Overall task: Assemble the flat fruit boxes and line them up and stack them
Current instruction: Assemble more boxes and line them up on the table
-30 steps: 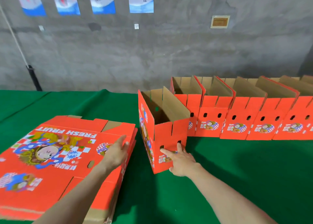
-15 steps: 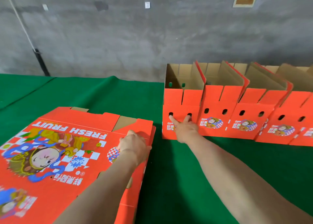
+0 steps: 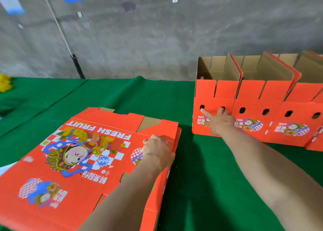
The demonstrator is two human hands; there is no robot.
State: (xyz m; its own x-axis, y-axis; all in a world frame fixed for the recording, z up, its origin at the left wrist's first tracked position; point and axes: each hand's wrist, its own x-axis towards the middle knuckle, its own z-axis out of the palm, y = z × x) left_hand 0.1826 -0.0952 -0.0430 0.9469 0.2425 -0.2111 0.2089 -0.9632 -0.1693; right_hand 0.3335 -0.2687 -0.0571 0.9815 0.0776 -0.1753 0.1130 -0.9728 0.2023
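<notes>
A stack of flat orange fruit boxes [image 3: 83,157], printed FRESH FRUIT with a cartoon figure, lies on the green table at the left. My left hand [image 3: 158,149] curls over the stack's right edge, gripping the top sheet. At the right, the leftmost assembled box [image 3: 214,90] stands upright and open-topped at the end of a row of assembled boxes [image 3: 272,97]. My right hand [image 3: 217,121] presses flat on that box's front face, fingers spread, index finger by the left handle hole.
The green cloth table [image 3: 122,94] runs back to a grey concrete wall. A black pole with a cord [image 3: 76,64] leans at the wall. Something yellow [image 3: 4,83] lies at the far left edge. Open green cloth lies between the stack and the row.
My right hand has pushed the assembled box back and turned it square against the row's left end. My left hand has closed on the flat stack's right edge. The view moved nearer.
</notes>
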